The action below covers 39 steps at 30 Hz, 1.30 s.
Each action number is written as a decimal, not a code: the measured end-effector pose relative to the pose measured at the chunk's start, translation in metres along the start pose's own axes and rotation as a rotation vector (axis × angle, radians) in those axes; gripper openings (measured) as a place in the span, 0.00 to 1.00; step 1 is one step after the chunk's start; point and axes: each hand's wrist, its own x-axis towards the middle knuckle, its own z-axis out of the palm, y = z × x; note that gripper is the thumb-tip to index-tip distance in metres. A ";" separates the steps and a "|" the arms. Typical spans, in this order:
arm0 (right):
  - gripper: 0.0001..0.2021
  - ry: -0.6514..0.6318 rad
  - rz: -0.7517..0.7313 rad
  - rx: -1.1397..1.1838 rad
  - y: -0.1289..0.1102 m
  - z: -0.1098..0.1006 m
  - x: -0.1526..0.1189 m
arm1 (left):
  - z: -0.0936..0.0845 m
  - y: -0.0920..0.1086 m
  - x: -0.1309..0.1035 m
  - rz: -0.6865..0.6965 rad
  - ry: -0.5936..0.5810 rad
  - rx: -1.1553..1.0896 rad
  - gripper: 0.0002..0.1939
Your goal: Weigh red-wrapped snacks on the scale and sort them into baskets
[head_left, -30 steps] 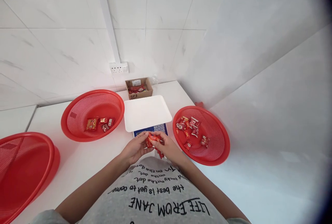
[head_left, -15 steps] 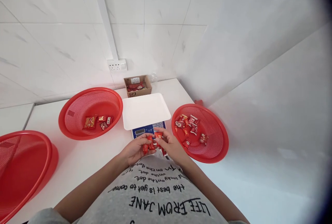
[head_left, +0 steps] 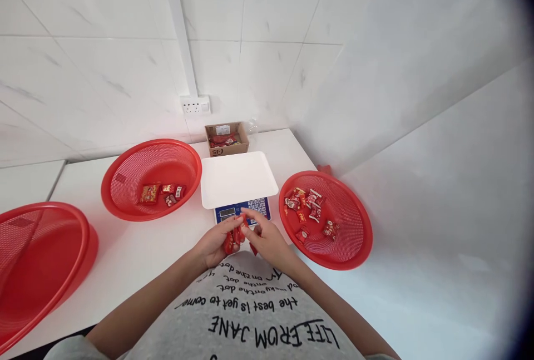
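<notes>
From my remote seat I see my left hand (head_left: pixel 213 242) gripping a bunch of red packets (head_left: pixel 237 235) in front of the scale (head_left: pixel 227 212), while the thumb and fingertips of my right hand (head_left: pixel 269 242) pinch at its upper end. A bit of red shows beneath my right palm; I cannot tell whether that hand grips it. I judge the handling to be partway: the held packets are not yet set down, while others lie in the middle basket (head_left: pixel 132 166) and more in the right basket (head_left: pixel 349 240). The box (head_left: pixel 231 151) behind the scale's tray (head_left: pixel 240 179) also holds red packs. How many remain to be handled, I cannot tell.
</notes>
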 end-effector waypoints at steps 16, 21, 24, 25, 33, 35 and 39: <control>0.18 0.126 0.249 0.683 0.012 -0.006 0.016 | -0.010 0.018 0.007 0.011 0.104 -0.149 0.08; 0.18 0.155 0.252 0.681 0.018 -0.010 0.012 | -0.008 0.046 0.038 0.113 0.163 -0.134 0.06; 0.18 0.176 0.251 0.703 0.021 -0.013 0.006 | -0.004 0.063 0.060 0.170 0.177 -0.101 0.08; 0.18 0.184 0.250 0.710 0.022 -0.014 0.004 | -0.003 0.067 0.067 0.182 0.178 -0.084 0.11; 0.18 0.299 0.244 0.766 0.036 -0.018 -0.008 | -0.016 0.068 0.090 0.289 0.333 0.041 0.36; 0.18 0.320 0.248 0.782 0.039 -0.019 -0.010 | -0.018 0.065 0.089 0.307 0.348 0.048 0.33; 0.18 0.318 0.255 0.794 0.040 -0.023 -0.013 | -0.018 0.067 0.091 0.365 0.378 0.016 0.26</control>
